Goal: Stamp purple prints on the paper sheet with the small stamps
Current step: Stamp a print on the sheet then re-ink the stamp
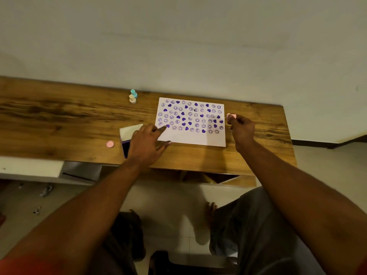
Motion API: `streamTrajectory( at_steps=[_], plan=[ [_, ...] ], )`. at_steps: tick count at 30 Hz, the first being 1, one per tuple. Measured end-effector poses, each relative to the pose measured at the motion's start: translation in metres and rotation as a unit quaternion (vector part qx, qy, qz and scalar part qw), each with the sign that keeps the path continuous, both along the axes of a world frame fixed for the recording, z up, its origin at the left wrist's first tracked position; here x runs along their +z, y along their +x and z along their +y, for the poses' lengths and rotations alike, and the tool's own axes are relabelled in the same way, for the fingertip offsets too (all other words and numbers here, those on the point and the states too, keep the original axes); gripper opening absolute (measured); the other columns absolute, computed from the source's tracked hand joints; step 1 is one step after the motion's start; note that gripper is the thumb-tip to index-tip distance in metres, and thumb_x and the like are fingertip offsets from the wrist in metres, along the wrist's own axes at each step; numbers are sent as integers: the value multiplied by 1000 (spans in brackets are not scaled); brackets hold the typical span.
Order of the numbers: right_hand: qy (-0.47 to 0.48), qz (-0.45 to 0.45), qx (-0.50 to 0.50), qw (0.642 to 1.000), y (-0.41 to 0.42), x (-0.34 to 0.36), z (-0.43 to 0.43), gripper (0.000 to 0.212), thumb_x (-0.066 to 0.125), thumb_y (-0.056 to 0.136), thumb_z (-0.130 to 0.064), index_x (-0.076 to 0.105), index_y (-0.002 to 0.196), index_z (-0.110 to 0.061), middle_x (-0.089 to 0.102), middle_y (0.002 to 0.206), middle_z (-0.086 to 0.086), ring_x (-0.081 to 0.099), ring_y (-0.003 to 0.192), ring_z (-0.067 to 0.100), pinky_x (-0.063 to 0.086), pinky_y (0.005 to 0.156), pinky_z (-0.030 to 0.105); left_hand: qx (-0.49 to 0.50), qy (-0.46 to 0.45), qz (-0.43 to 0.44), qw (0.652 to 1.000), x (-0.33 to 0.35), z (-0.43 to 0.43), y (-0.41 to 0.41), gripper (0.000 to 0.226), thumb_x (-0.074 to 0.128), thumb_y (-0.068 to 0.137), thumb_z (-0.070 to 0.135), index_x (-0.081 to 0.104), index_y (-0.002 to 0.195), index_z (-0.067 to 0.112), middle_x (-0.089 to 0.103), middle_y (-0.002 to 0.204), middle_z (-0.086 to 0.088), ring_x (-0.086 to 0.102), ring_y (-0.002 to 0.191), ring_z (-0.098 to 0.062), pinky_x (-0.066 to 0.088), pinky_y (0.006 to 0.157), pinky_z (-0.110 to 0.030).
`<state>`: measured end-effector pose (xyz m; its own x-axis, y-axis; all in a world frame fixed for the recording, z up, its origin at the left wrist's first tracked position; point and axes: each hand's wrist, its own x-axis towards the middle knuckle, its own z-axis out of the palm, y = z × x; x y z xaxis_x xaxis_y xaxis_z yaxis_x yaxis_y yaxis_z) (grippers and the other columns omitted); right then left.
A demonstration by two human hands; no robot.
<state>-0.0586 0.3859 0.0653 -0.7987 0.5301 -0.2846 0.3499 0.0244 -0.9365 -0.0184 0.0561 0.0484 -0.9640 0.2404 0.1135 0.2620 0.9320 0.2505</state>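
Observation:
A white paper sheet [190, 137] lies on the wooden table [59, 116], covered with several purple heart and smiley prints. My left hand [147, 141] lies flat with straight fingers pressing the sheet's left lower edge. It partly covers the open purple ink pad [125, 147] with its white lid [130, 131]. My right hand [241, 128] hovers just off the sheet's right edge and pinches a small pink stamp [232, 116] between its fingertips.
A teal stamp [134, 93] and a cream stamp [132, 99] stand at the back, left of the sheet. A pink round cap [110, 144] lies left of the ink pad. The table meets the wall behind. My knees and the floor show below the front edge.

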Motion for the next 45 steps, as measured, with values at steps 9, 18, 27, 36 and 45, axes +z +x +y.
streamTrajectory(
  at_steps=[9,18,27,36,45],
  plan=[
    [148,8,219,964,4,-5,-136,33,74,94,-37,76,117,-13,77,108,1,70,100,15,59,88,34,196,171,-48,964,1,-124,22,72,85,79,52,62,142,25,63,128,-4,61,112,-22,53,84,-39],
    [302,77,493,812,12,-7,-280,31,71,93,-44,71,120,-27,73,103,-10,66,87,4,49,68,15,233,138,-140,952,-18,-176,17,79,94,63,57,68,132,28,63,130,1,64,113,-23,55,92,-39],
    [381,69,572,723,-4,-19,-333,27,66,96,-36,69,121,-26,74,109,-4,66,95,15,57,78,33,202,160,-127,958,-24,-179,8,43,84,78,53,75,116,34,64,108,5,63,101,-19,51,76,-35],
    [394,54,590,702,-9,-25,-341,27,60,99,-41,71,118,-24,73,109,-2,65,97,16,52,78,33,203,175,-144,953,-27,-180,1,43,86,79,46,76,118,31,67,110,7,63,102,-15,44,73,-30],
    [536,109,633,548,-23,-13,-349,26,53,103,-39,70,119,-29,71,102,-2,63,90,16,51,76,31,222,156,-151,950,-34,-178,-3,37,83,78,53,73,105,29,65,89,8,60,82,-13,46,62,-30]
  ],
)
